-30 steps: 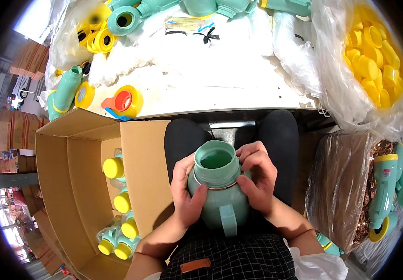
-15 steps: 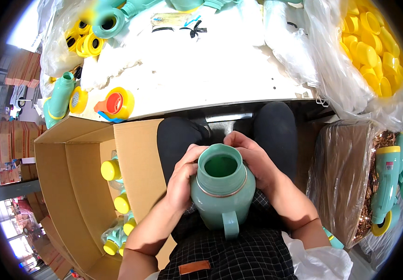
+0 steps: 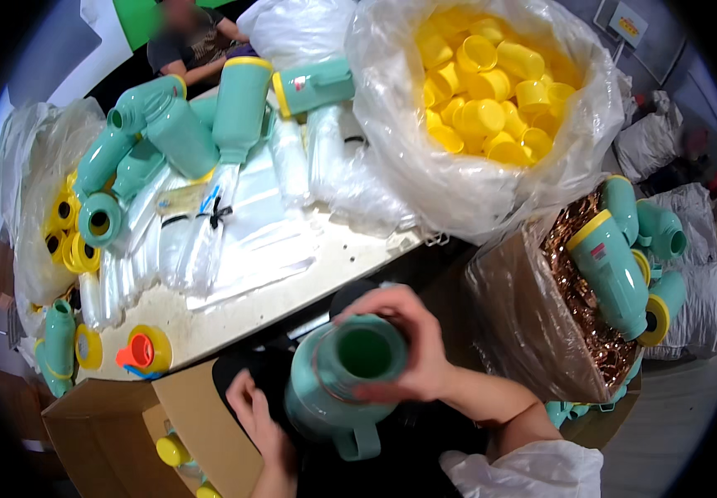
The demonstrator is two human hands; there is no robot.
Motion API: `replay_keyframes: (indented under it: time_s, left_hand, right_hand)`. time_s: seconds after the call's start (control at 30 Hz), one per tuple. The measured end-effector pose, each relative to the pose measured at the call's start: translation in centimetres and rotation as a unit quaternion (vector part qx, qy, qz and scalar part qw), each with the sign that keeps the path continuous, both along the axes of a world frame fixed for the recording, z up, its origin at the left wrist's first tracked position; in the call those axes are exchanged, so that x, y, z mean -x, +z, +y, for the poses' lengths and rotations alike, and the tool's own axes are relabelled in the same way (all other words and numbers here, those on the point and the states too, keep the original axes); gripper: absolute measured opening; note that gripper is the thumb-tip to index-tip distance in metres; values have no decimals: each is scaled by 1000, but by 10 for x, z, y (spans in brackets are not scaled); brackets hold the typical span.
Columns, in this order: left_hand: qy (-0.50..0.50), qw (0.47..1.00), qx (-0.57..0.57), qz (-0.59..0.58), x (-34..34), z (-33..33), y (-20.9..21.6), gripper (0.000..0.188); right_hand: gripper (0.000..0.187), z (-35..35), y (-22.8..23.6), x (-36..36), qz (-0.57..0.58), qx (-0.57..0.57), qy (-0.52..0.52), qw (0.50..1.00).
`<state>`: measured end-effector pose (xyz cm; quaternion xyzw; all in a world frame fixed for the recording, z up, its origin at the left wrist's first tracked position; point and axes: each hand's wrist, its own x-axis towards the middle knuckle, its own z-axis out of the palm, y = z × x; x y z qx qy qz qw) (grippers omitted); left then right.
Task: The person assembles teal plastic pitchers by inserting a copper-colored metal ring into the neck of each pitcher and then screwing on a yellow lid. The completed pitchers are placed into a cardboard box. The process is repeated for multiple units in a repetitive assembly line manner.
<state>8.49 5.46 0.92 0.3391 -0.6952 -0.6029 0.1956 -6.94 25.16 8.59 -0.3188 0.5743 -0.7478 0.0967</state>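
A teal thermos flask body (image 3: 308, 407), its mouth uncovered and tilted toward me, hangs over my lap with its side handle at the bottom. My right hand (image 3: 420, 353) wraps round the neck, thumb in front and fingers behind. Just left of the flask, my left hand (image 3: 259, 419) is off it, fingers loosely apart and holding nothing. The inside of the flask looks dark green; its bottom is hidden.
A cardboard box (image 3: 101, 427) with yellow-capped flasks stands at lower left. On the white table (image 3: 267, 282) lie more teal flasks (image 3: 242, 108), plastic sleeves and a tape dispenser (image 3: 146, 353). A bag of yellow cups (image 3: 483, 199) and a flask-topped carton (image 3: 508, 315) are right. A person sits beyond.
My left hand has let go of the flask and moved away to its left. My right hand has shifted round the neck. The view has swung up and to the right.
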Motion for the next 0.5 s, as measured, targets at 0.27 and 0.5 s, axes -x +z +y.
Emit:
replay_keyframes:
  time_s: [0.27,0.5]
  left_hand:
    - [-113,906,-406,40,-26,-20,-83,45]
    - [-119,904,-410,0,-17,-4,-62,45]
  right_hand:
    - [49,7,14,16,164,-79,86,979]
    - [78,165,19,330,327,-642,-500,480]
